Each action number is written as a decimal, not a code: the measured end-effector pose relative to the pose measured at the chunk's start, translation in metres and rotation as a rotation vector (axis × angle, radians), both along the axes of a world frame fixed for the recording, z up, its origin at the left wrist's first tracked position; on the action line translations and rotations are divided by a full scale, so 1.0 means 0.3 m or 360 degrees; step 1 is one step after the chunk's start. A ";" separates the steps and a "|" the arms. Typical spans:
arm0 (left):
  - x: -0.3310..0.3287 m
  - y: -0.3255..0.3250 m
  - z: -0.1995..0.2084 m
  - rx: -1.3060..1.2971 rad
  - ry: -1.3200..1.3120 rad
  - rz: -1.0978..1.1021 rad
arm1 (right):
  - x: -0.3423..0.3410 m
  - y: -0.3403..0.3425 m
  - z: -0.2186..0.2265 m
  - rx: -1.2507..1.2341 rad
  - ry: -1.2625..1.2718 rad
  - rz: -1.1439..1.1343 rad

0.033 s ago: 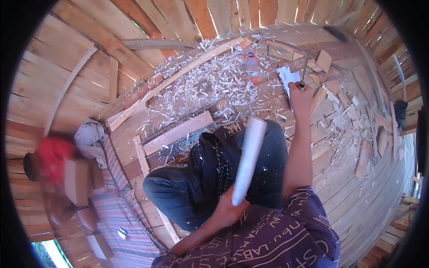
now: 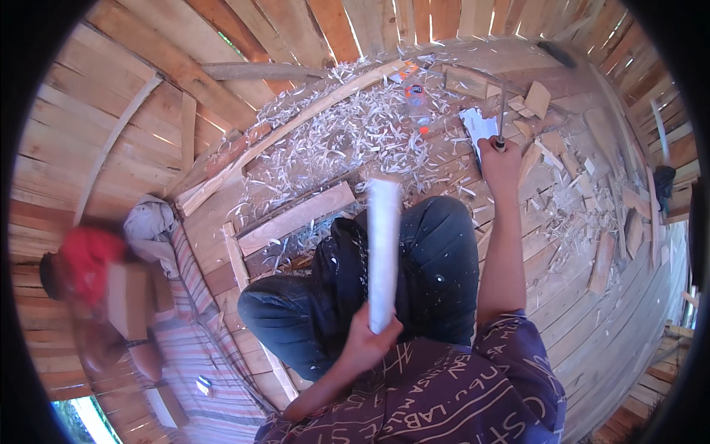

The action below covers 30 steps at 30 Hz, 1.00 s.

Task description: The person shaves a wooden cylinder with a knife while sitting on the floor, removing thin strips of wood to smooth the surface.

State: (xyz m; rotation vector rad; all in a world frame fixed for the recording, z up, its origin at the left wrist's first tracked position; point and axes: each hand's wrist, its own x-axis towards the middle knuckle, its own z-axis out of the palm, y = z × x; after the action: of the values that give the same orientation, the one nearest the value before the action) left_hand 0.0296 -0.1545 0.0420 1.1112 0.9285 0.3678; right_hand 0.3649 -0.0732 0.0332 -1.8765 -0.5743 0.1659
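Upright over my lap stands a pale, smooth, rod-like piece [image 2: 383, 251], wood by its look. My left hand [image 2: 370, 342] is closed around its lower end. Out at the far right, my right hand [image 2: 500, 161] is closed on a slim tool with a dark handle and a thin straight metal shaft [image 2: 504, 107]; its exact kind I cannot make out. Beside that hand a white sheet [image 2: 477, 127] lies on the floor; whether they touch is unclear.
Wood shavings [image 2: 318, 148] cover the floor ahead, around a plastic bottle [image 2: 416, 103]. A plank [image 2: 299, 218] lies before my knees. Offcuts [image 2: 603, 259] are scattered at right. On the left, a person in red [image 2: 92, 259] sits by a striped cloth [image 2: 200, 348] with a wooden block.
The pale piece has swung left and stands straighter, my left hand moving slightly left and up with it. My right hand, holding the tool, has shifted only a little.
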 end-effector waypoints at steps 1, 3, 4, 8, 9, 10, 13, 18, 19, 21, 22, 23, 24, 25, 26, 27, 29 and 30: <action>-0.012 0.042 0.017 -0.0075 -0.0183 0.0181 | -0.035 -0.041 -0.013 -0.0092 -0.0020 0.0136; -0.028 0.099 0.019 -0.0070 -0.0330 0.0178 | -0.115 -0.115 -0.041 -0.0178 -0.0296 0.0375; -0.017 0.111 0.016 -0.0147 -0.0369 0.0172 | -0.174 -0.155 -0.076 -0.0181 -0.0532 0.0454; 0.014 0.117 0.018 -0.0277 -0.0265 -0.0031 | -0.341 -0.234 -0.054 -0.0492 -0.0301 0.0763; 0.031 0.111 0.040 -0.0166 -0.0158 -0.0054 | -0.364 -0.243 -0.041 -0.0605 -0.0281 0.0840; 0.044 0.101 0.052 -0.0054 -0.0053 -0.0079 | -0.380 -0.242 -0.052 -0.0621 -0.0275 0.0862; 0.044 0.081 0.084 0.0011 0.0026 -0.0072 | -0.368 -0.201 -0.047 -0.0607 -0.0332 0.0907; 0.046 0.069 0.087 -0.0007 0.0065 -0.0040 | -0.328 -0.136 -0.038 -0.0414 -0.0519 0.0863; 0.050 0.073 0.090 0.0010 0.0053 -0.0030 | -0.323 -0.123 -0.031 -0.0443 -0.0532 0.0827; 0.048 0.083 0.107 0.0040 0.0058 -0.0016 | -0.325 -0.093 -0.010 -0.0483 -0.0531 0.0763; 0.049 0.088 0.115 0.0049 0.0060 -0.0019 | -0.321 -0.080 0.004 -0.0476 -0.0534 0.0761; 0.050 0.091 0.118 0.0054 0.0054 -0.0030 | -0.312 -0.071 0.022 -0.0477 -0.0543 0.0752; 0.050 0.091 0.120 0.0060 0.0025 -0.0031 | -0.302 -0.062 0.034 -0.0478 -0.0552 0.0740; 0.054 0.090 0.115 0.0060 -0.0016 -0.0036 | -0.289 -0.056 0.042 -0.0512 -0.0541 0.0691; 0.058 0.088 0.110 0.0059 -0.0057 -0.0042 | -0.275 -0.049 0.047 -0.0545 -0.0528 0.0641; 0.061 0.085 0.103 0.0043 -0.0067 -0.0072 | -0.261 -0.042 0.049 -0.0577 -0.0516 0.0591; 0.061 0.064 0.096 0.0008 -0.0085 -0.0126 | -0.206 -0.046 0.043 -0.0489 -0.0674 0.0431; 0.057 0.035 0.081 0.0518 0.0051 -0.0265 | -0.107 -0.021 0.003 -0.0348 -0.0140 0.0240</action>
State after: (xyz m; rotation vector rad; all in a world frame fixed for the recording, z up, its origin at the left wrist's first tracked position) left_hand 0.0467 -0.1438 0.0663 1.4857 0.8142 0.3731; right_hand 0.3328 -0.0796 0.0341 -2.0596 -0.7851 0.2544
